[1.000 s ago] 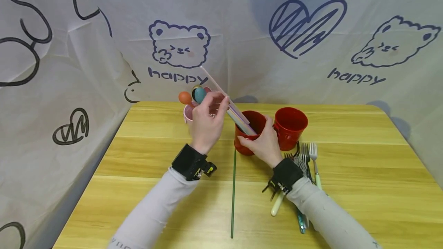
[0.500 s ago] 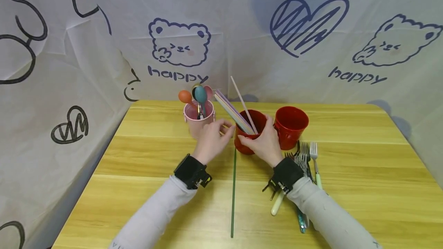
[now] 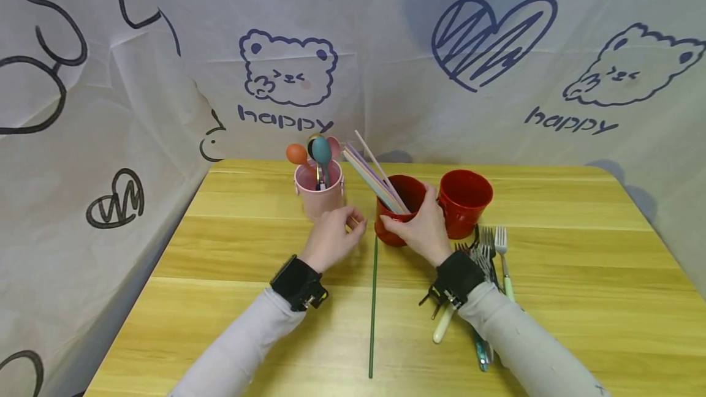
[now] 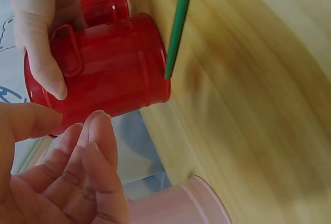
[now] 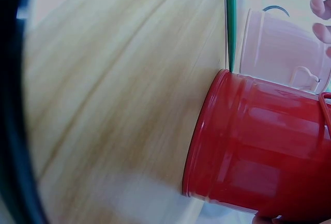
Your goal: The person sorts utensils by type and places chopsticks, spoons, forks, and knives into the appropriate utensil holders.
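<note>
My right hand [image 3: 421, 228] grips the rim of a small red bucket [image 3: 390, 239], thumb on the near side and fingers around the far right side. Several pastel straws [image 3: 371, 177] stand in it, leaning left, their upper ends above the rim. My left hand [image 3: 334, 236] hovers just left of the bucket, fingers loosely bent and nothing between them. In the left wrist view its fingertips [image 4: 98, 123] overlap the lower edge of the red bucket. A single green straw [image 3: 373, 308] lies on the table, its far end right at the bucket's base.
Behind my left hand stands a pink bucket [image 3: 322, 201] holding several spoons [image 3: 321, 151]. A second red bucket [image 3: 463, 210] is right beside the held one. Several forks [image 3: 501, 250] lie on the wooden table [image 3: 584, 274], partly under my right wrist. A printed cloth [image 3: 386, 66] hangs behind.
My left hand has released a pale straw into the red bucket and drawn down and back toward me. That straw has tipped left onto the others. The right hand keeps its hold.
</note>
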Motion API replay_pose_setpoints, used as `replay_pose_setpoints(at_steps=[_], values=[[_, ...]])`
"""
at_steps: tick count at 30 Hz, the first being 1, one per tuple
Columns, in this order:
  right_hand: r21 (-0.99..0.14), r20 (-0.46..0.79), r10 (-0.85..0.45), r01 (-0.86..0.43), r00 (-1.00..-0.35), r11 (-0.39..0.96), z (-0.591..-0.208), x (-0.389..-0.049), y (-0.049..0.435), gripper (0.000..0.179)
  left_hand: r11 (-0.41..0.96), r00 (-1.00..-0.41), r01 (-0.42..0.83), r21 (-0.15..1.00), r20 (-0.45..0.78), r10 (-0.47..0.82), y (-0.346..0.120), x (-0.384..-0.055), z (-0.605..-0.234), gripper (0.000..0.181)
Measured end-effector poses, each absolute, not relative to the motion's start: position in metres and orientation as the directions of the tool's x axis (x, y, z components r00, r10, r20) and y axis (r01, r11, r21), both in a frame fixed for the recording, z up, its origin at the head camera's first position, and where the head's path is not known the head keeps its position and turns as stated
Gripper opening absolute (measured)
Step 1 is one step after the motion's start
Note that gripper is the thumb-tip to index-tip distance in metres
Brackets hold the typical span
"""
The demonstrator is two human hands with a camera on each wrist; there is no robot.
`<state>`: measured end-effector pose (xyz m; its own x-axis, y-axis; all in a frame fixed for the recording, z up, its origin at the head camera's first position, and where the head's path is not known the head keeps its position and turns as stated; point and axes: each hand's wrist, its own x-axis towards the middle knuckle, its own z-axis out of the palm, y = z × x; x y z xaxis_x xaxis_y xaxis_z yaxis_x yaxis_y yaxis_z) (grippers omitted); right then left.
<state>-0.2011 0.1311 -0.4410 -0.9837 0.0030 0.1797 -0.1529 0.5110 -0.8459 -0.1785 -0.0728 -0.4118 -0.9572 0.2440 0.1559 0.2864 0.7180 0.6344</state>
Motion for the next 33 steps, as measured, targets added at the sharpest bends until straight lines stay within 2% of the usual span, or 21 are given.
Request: replay_pose_setpoints(at_steps=[15, 19, 25, 33], values=[[-0.839, 0.190, 0.005, -0.159, -0.982, 0.520, -0.442, -0.202, 0.131, 0.095, 0.817, -0.953, 0.284, 0.502, 0.053, 0.298, -0.072, -0.163, -0.420, 0.014], [-0.843, 0.186, 0.007, -0.156, -0.982, 0.514, -0.442, -0.202, 0.132, 0.096, 0.831, -0.944, 0.304, 0.467, 0.031, 0.328, -0.068, -0.156, -0.423, 0.020], [-0.849, 0.170, 0.005, -0.144, -0.985, 0.508, -0.442, -0.201, 0.132, 0.095, 0.838, -0.929, 0.296, 0.458, -0.066, 0.365, -0.060, -0.144, -0.429, 0.030], [-0.849, 0.171, 0.007, -0.143, -0.985, 0.508, -0.444, -0.202, 0.132, 0.095, 0.876, -0.915, 0.285, 0.389, -0.162, 0.369, -0.052, -0.135, -0.438, 0.039]])
